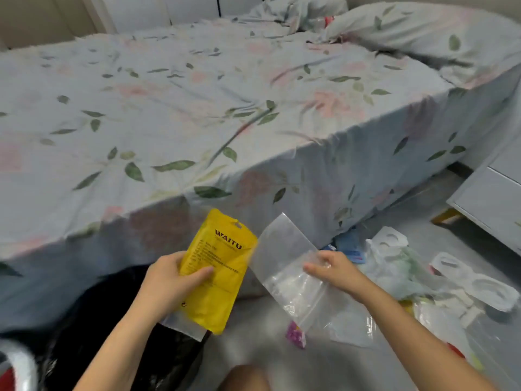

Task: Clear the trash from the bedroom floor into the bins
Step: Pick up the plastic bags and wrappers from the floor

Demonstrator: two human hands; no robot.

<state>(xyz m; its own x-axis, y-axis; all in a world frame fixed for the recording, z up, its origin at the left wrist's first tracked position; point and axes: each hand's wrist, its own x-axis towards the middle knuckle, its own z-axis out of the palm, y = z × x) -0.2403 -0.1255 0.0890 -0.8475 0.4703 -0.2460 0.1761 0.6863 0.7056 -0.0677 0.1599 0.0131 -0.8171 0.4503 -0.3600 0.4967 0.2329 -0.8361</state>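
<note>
- Left hand (169, 280) up in the near centre, fingers curled round a flat yellow plastic pouch (218, 270) printed "WAITU", thumb pressed across its front, a clear strip showing at the pouch's near end.
- That pouch is held off the floor, just right of the black plastic bin bag (118, 334) that gapes open at near left against the foot of the bed.
- Right hand (331, 270) beside it, fingertips pinching a clear, crinkly plastic zip bag (287, 266); the bag hangs slanted, its far end nearly touching the yellow pouch.
- Under the clear bag, a small purple scrap (296, 334) lies on the pale grey floor (282, 359).
- Out to the right, a heap of trash on the floor: white moulded plastic trays (476, 283), a pale green thin plastic bag (408, 269), blue packaging (348, 245) tucked by the bed's edge.
- The bed itself fills the far view, covered in a grey-blue floral sheet (197, 108), with a matching pillow (423, 32) at far right.
- A white drawer unit (490, 198) stands at the right edge.
- A red and white object (14, 371) peeks in at the near-left corner; too blurred to tell what it is.
</note>
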